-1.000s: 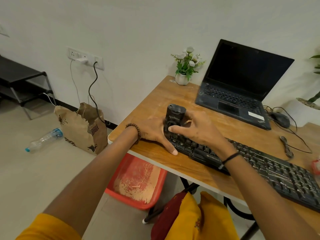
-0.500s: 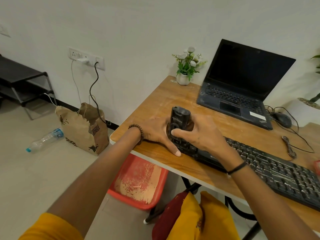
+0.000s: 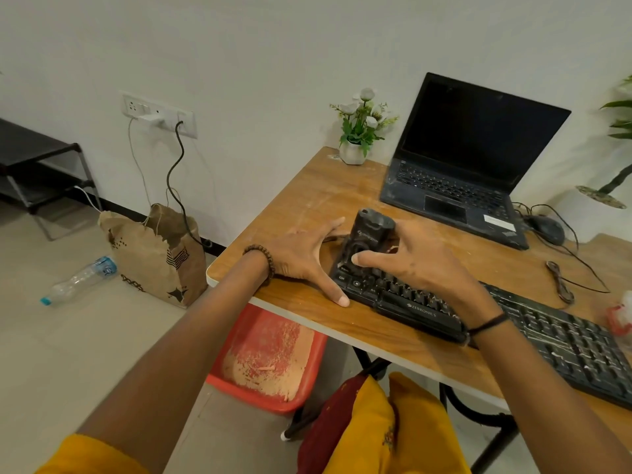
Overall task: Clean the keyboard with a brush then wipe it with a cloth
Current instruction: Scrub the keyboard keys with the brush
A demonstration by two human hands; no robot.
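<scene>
A black keyboard (image 3: 554,340) lies slantwise along the front of the wooden table (image 3: 307,200), dusted with pale specks. My right hand (image 3: 420,265) is closed around a dark, chunky-handled brush (image 3: 371,230), which stands on the keys at the keyboard's left end. The thumb presses the brush's front and the bristles are hidden behind the hand and handle. My left hand (image 3: 301,254) rests flat on the table beside that end with its fingers spread. Its thumb tip touches the keyboard's front left corner.
An open black laptop (image 3: 472,159), a small flower pot (image 3: 355,152), a mouse (image 3: 547,229) and a loose cable (image 3: 561,282) sit behind the keyboard. A red-and-white object (image 3: 620,319) shows at the right edge. Below are a red tub (image 3: 266,357), a paper bag (image 3: 154,254) and a bottle (image 3: 78,278).
My right hand has slid the brush a little to the right over the keys, opening a gap to my left hand. The left hand has stayed in place.
</scene>
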